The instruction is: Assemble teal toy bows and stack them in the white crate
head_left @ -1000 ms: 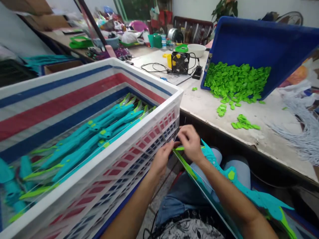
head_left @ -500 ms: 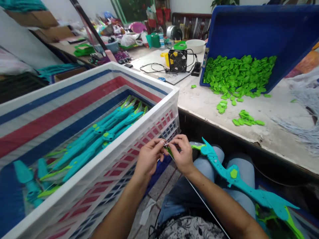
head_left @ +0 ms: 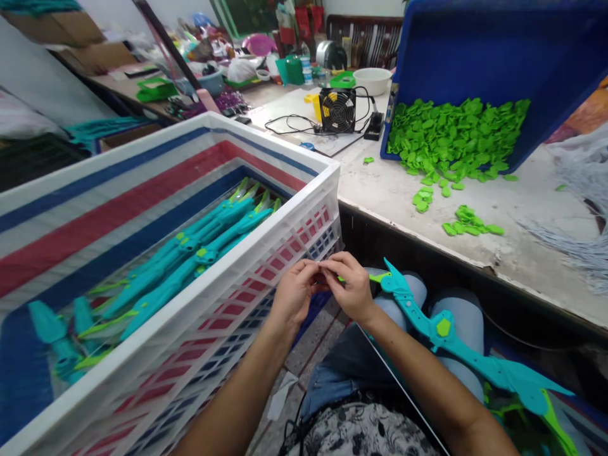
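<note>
A teal toy bow point(head_left: 460, 354) with lime-green tips lies across my knees, its near end reaching towards my hands. From my hands, a white string point(head_left: 403, 389) runs down beside my right forearm. My left hand point(head_left: 295, 292) is closed, thumb and fingertips pinched together against those of the other hand. My right hand point(head_left: 352, 290) is closed too, pinching the string beside the bow's green tip. The fingers cover the string's end and most of that tip.
A white crate point(head_left: 228, 269) with a striped lining holds several similar bows point(head_left: 190, 253) on my left. On the worktable point(head_left: 375, 202) ahead, a tipped blue bin point(head_left: 463, 60) spills green pieces point(head_left: 456, 136). A small black fan point(head_left: 338, 111) stands behind, and strings point(head_left: 570, 247) lie at right.
My hands have drawn together, and the string loop that showed between the fingertips is now hidden. The bow has stayed nearly in place.
</note>
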Demonstrator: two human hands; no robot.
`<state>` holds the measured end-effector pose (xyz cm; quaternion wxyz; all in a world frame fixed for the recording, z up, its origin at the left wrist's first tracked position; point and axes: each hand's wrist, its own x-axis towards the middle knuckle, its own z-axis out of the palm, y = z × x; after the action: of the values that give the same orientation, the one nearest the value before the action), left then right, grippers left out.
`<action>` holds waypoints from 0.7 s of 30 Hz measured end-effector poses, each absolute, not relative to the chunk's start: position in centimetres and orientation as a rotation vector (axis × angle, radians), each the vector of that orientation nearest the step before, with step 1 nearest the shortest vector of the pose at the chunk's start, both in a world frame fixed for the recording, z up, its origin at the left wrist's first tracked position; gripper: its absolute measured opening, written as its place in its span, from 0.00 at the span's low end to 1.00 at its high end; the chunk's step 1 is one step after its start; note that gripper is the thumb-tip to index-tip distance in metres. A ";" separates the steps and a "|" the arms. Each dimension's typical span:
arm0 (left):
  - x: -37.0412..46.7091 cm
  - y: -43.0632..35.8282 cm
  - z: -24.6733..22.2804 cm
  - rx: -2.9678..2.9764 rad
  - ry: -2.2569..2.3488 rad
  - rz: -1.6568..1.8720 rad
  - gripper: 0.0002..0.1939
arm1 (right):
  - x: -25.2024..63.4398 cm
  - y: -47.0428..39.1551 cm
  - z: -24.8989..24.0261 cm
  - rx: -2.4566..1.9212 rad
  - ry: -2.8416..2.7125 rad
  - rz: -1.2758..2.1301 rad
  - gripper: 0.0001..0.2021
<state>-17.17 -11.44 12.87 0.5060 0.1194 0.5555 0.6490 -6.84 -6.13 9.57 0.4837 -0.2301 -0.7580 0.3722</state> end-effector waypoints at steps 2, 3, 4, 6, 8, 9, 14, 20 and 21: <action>-17.2 -11.4 12.7 0.280 1.290 1.582 0.10 | -6.4 -5.6 9.8 -0.528 -1.950 0.857 0.10; -17.2 -11.4 12.6 0.277 1.263 1.583 0.09 | -6.2 -5.3 10.0 -0.518 -1.992 0.838 0.10; -17.3 -11.5 12.6 0.277 1.242 1.576 0.08 | -6.0 -5.0 10.1 -0.511 -2.027 0.819 0.10; -17.4 -11.7 12.7 0.297 1.241 1.542 0.09 | -5.6 -4.6 10.4 -0.497 -2.099 0.757 0.11; -17.4 -11.9 12.9 0.364 1.292 1.483 0.10 | -5.3 -4.5 10.6 -0.487 -2.177 0.664 0.12; -17.4 -12.0 13.0 0.412 1.329 1.459 0.11 | -5.2 -4.5 10.7 -0.486 -2.203 0.623 0.12; -17.2 -12.4 12.7 0.645 1.558 1.413 0.13 | -4.9 -4.8 10.2 -0.511 -2.072 0.775 0.08; -17.5 -13.4 12.5 0.958 1.741 1.228 0.11 | -4.1 -5.2 9.0 -0.499 -2.079 0.928 0.08; -17.5 -13.6 12.5 1.012 1.764 1.181 0.11 | -3.9 -5.3 8.8 -0.483 -2.122 0.873 0.09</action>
<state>-17.55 -13.58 12.48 0.3846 0.3972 0.6924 0.4636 -3.88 -5.31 8.84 0.3877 -0.1898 -0.8342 0.3432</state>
